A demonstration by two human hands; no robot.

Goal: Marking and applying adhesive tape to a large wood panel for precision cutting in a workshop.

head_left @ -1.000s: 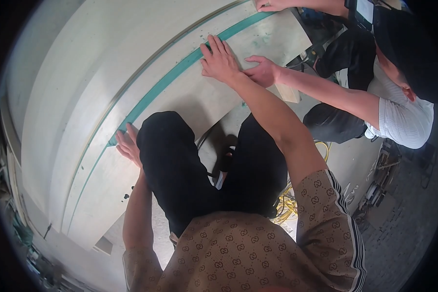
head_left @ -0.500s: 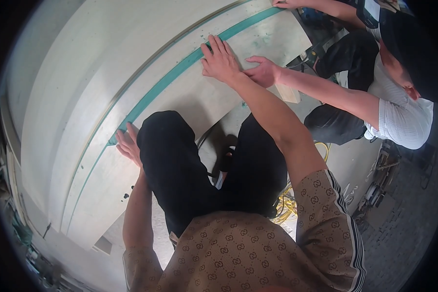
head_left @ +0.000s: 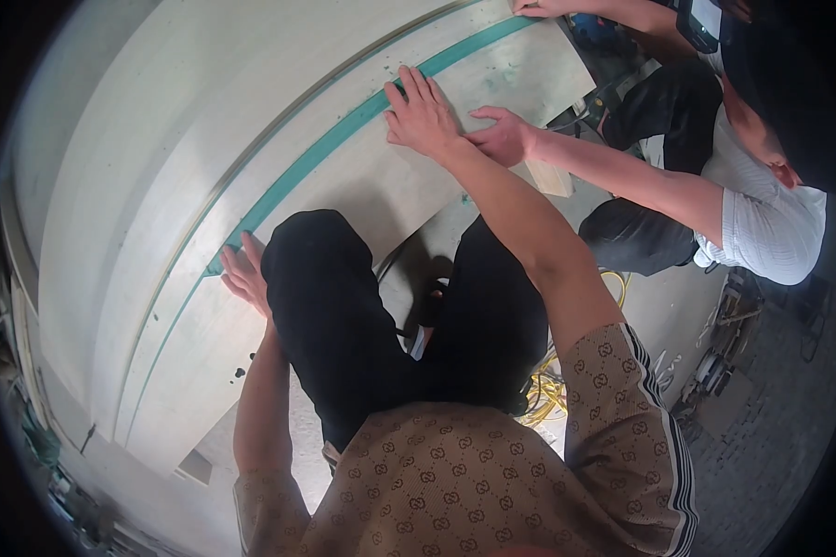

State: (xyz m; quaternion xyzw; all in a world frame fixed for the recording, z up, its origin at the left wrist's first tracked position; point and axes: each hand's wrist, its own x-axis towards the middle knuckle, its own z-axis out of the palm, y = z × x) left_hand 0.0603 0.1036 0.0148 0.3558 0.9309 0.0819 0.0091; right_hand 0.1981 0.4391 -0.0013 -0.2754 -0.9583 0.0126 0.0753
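A long pale board (head_left: 418,190) lies across the upper left, with a teal-green strip (head_left: 316,156) running along it. At the strip's lower-left end, my left hand (head_left: 244,276) rests its outstretched fingers on the green edge. My right hand (head_left: 424,116) lies farther up the strip, fingers extended and fingertips pressing on it. Just right of my right wrist is a co-worker's hand (head_left: 503,137), seemingly touching or very near it. The co-worker's other hand (head_left: 537,8) is at the strip's far upper-right end.
The co-worker in a white shirt (head_left: 771,223) crouches at the right. Yellow cord (head_left: 550,395) lies coiled on the floor beneath me. A wooden block (head_left: 553,178) stands under the board's right side. Assorted tools and scraps (head_left: 715,367) lie at the lower right.
Both my hands stay in the same places on the strip. The co-worker's far hand has shifted slightly left.
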